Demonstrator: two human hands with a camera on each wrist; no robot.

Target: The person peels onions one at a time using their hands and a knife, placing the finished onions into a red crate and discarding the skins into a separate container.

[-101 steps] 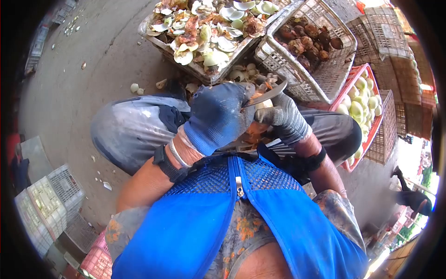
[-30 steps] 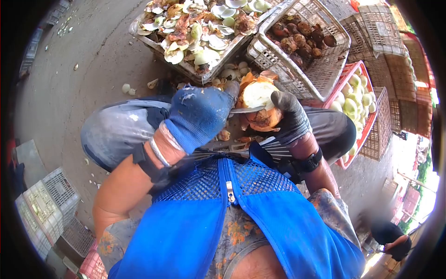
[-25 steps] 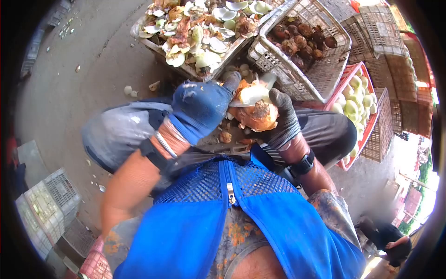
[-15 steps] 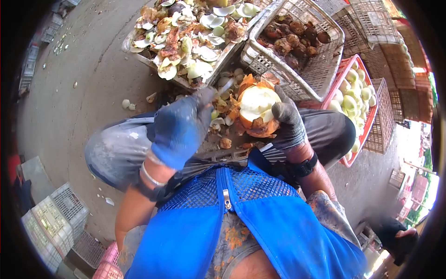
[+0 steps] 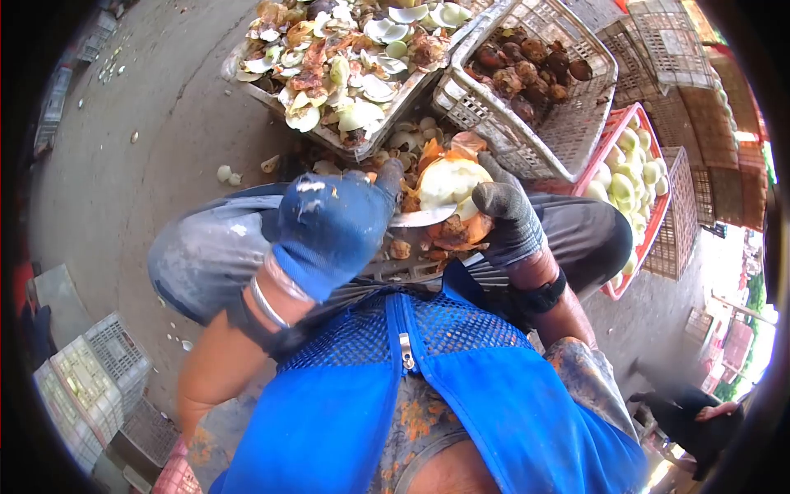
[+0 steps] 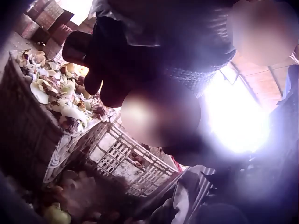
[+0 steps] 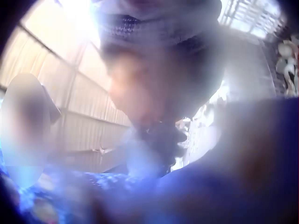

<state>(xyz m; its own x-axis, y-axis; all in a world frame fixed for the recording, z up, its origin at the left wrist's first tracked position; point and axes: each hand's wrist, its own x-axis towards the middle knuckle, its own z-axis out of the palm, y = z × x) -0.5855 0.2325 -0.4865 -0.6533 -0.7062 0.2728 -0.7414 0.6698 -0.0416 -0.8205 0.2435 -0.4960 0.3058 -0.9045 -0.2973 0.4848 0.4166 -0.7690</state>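
Note:
In the head view, a partly peeled onion [image 5: 451, 183] shows its pale flesh, with loose orange-brown skin around it. My right hand [image 5: 512, 221], in a grey glove, grips it from the right, thumb over its side. My left hand [image 5: 333, 232], in a blue glove with dark fingertips, is curled round a knife's handle, which it hides. The knife's curved blade [image 5: 421, 218] reaches across to the onion's lower left; whether its edge is in the flesh cannot be told. A dark, blurred hand [image 6: 159, 46] fills the top of the left wrist view. The right wrist view is too blurred to read.
A crate of peels [image 5: 393, 125] stands ahead, beside a white crate [image 5: 568, 152] holding brown onions. Right of these is a red crate [image 5: 654, 218] of peeled onions. Scraps [image 5: 401, 249] lie between the knees. Stacked crates and another person [image 5: 679, 420] are at far right.
My left hand has moved down, away from the peels, then back to the onion, bringing the blade from above left against its lower side. The onion is tilted slightly differently in my right hand.

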